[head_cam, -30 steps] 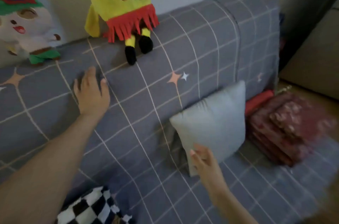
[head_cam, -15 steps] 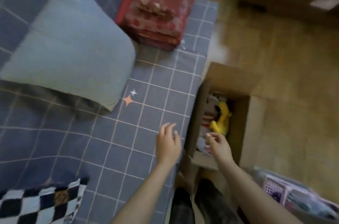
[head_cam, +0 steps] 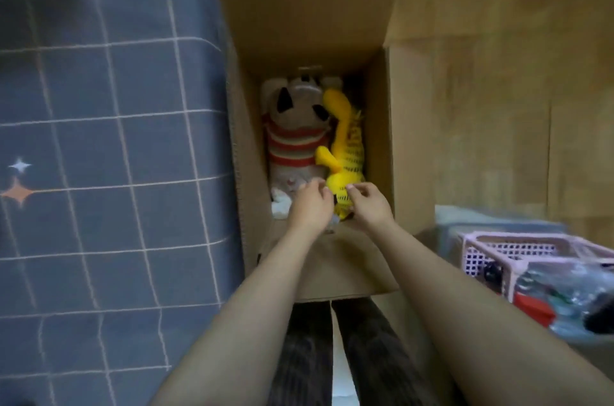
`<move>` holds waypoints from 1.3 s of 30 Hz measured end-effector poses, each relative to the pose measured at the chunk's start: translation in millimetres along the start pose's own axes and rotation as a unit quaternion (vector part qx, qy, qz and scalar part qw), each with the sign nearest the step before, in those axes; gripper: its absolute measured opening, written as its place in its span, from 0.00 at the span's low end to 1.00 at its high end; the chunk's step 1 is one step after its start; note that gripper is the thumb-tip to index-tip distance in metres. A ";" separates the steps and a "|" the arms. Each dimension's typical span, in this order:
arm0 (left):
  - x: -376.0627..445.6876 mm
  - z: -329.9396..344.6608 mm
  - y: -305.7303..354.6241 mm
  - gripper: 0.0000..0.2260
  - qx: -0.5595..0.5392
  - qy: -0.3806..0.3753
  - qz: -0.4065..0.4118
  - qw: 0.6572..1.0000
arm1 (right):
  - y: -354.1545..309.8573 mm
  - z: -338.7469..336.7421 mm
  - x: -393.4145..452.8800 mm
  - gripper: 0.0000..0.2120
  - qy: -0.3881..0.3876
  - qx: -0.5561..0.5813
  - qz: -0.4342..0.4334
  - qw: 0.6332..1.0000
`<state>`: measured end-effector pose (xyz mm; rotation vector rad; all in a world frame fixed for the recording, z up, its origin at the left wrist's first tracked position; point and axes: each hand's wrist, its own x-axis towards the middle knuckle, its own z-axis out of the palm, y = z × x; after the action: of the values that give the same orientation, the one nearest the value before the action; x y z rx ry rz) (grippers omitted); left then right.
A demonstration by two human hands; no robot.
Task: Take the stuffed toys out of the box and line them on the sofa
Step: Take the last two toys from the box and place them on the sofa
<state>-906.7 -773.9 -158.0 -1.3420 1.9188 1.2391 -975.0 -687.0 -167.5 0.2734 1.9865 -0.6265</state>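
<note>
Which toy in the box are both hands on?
The yellow toy, right of the grey striped-sweater toy; left hand and right hand meet at its near end.

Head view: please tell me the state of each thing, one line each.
Cardboard box: open, flaps up.
Yellow toy: in the box, gripped by both hands.
Striped grey toy: lying in the box.
Left hand: curled on the yellow toy.
Right hand: pinching it.

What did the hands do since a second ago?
Both hands left the sofa and reached down into the box. The left hand and right hand now touch the yellow toy. The striped grey toy remains inside.
</note>
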 end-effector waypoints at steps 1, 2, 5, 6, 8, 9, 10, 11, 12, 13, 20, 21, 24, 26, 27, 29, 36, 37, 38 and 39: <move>19.1 10.0 -3.5 0.16 0.012 -0.010 -0.019 1.000 | 6.3 4.9 15.1 0.17 -0.004 -0.004 0.004 1.000; 38.4 20.0 -7.4 0.16 0.024 -0.015 -0.026 0.999 | 12.1 10.0 30.5 0.18 -0.005 -0.006 0.007 1.000; 104.7 50.9 -19.8 0.18 0.069 -0.010 -0.024 0.997 | 34.8 33.4 86.5 0.22 0.008 0.015 0.035 0.999; 120.0 54.1 -21.1 0.19 0.075 0.006 -0.015 0.997 | 37.5 40.5 97.4 0.23 0.013 0.019 0.040 0.999; 146.0 65.2 -24.1 0.23 0.100 0.025 0.021 0.994 | 46.9 53.9 117.4 0.26 0.021 0.028 0.053 0.998; 158.1 72.5 -25.9 0.24 0.131 0.019 0.041 0.990 | 52.2 59.7 126.4 0.26 0.031 0.026 0.056 0.998; 169.2 78.4 -27.7 0.24 0.171 0.007 0.062 0.983 | 56.5 63.4 133.1 0.27 0.042 0.016 0.052 0.998; 179.8 85.6 -30.8 0.24 0.214 -0.006 0.080 0.973 | 61.9 67.1 140.2 0.26 0.055 0.005 0.047 0.997; 187.3 90.8 -33.1 0.24 0.257 -0.016 0.091 0.962 | 65.9 68.7 143.7 0.25 0.070 -0.010 0.038 0.997; 193.1 94.7 -35.3 0.23 0.301 -0.020 0.095 0.949 | 69.1 69.3 146.2 0.24 0.079 -0.024 0.029 0.996; 186.9 86.2 -41.9 0.20 0.295 -0.058 0.120 0.946 | 78.0 59.9 132.9 0.25 0.068 -0.082 -0.034 0.994; 182.5 80.9 -40.9 0.19 0.245 -0.076 0.120 0.959 | 76.4 57.5 126.9 0.25 0.069 -0.092 -0.049 0.992; 166.1 56.8 -31.2 0.18 0.077 -0.110 0.083 0.987 | 65.0 45.5 101.7 0.31 0.080 -0.125 -0.097 0.984; 156.4 36.6 -20.2 0.17 -0.025 -0.149 0.028 0.988 | 55.9 34.9 84.1 0.37 0.082 -0.127 -0.122 0.981; 152.5 26.0 -15.9 0.17 -0.076 -0.173 0.001 0.982 | 49.9 28.5 74.1 0.40 0.080 -0.124 -0.133 0.980; 141.4 2.4 -3.0 0.12 -0.153 -0.195 -0.053 0.967 | 36.4 14.9 55.9 0.45 0.074 -0.123 -0.164 0.976; 137.1 -43.4 26.6 0.11 -0.336 -0.245 -0.144 0.898 | -6.9 -27.4 32.9 0.50 0.017 -0.193 -0.217 0.957; 136.4 -44.4 31.4 0.09 -0.355 -0.239 -0.155 0.890 | -14.8 -31.5 35.6 0.48 0.017 -0.206 -0.219 0.953; 136.2 -44.0 33.9 0.07 -0.367 -0.227 -0.164 0.887 | -21.2 -33.8 40.3 0.46 0.028 -0.216 -0.227 0.949; 137.2 -41.2 35.8 0.07 -0.385 -0.213 -0.171 0.882 | -27.7 -35.6 46.3 0.42 0.048 -0.226 -0.234 0.944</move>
<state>-989.7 -870.6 -232.6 -1.4961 0.8397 1.9941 -1036.5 -694.5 -186.0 -0.4700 2.2408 -0.4318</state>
